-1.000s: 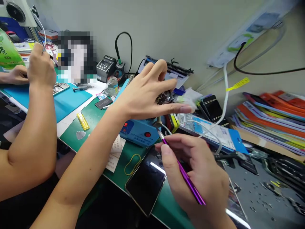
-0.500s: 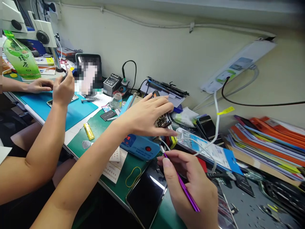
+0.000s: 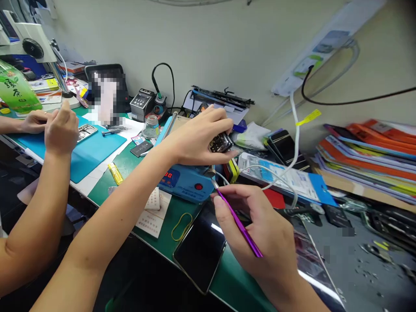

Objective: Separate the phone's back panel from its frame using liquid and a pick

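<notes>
My left hand [image 3: 201, 136] reaches across a blue machine [image 3: 182, 184] with a red digital display and a red button. Between its curled fingers and thumb sits an opened dark phone [image 3: 221, 143] with inner parts bare; the palm hides much of it. My right hand [image 3: 260, 229] pinches a slim purple-handled tool [image 3: 238, 223] with a silver tip. That tip points up and left, close to a metal knob [image 3: 210, 172] at the machine's right end; whether they touch I cannot tell. Below the machine, a black-screened phone [image 3: 201, 247] lies beside a yellow rubber band [image 3: 181, 226].
On the left, a co-worker's hands [image 3: 60, 130] work over a blue mat [image 3: 87, 160]. A glass jar [image 3: 151, 127] and a soldering station [image 3: 143, 104] stand behind. Stacked orange folders [image 3: 373, 147], a white cable [image 3: 294, 112] and loose parts fill the right side.
My view has tilted down and shifted slightly right. Both my hands keep nearly the same hold and place by the machine. The co-worker's raised hand has lowered towards the other one.
</notes>
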`<state>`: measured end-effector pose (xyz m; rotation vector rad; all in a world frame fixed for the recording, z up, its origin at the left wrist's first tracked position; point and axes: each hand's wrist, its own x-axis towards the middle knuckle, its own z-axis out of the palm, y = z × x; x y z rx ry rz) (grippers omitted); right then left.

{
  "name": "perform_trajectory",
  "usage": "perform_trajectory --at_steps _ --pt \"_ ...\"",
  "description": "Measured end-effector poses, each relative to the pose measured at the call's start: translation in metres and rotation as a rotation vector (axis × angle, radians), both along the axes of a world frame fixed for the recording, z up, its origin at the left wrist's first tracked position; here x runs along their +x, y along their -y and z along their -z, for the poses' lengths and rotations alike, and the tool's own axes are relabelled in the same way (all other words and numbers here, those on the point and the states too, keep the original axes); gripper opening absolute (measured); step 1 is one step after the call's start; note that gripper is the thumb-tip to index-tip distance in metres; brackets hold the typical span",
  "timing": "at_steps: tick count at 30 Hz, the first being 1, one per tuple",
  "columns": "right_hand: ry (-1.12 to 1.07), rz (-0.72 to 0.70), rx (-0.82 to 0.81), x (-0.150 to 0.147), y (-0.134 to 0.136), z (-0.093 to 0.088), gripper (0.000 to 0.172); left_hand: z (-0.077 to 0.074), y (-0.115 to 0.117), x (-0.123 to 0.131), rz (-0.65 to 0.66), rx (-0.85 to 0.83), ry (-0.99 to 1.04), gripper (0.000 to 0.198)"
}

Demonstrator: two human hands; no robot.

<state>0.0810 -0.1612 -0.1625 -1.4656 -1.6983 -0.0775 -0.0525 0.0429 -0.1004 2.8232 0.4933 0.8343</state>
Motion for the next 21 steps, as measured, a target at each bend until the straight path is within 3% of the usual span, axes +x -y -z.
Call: perform_trajectory --at_steps 11,21 --pt "-0.005 0.046 0.038 -0.003 -0.005 0.012 0.013 -0.002 0.004 0.005 -0.088 -0.081 0.046 0.017" --pt "0.029 0.045 0.131 -0.004 -0.01 0.014 0.005 -0.001 0.0 0.009 -0.097 0.047 0.052 0.015"
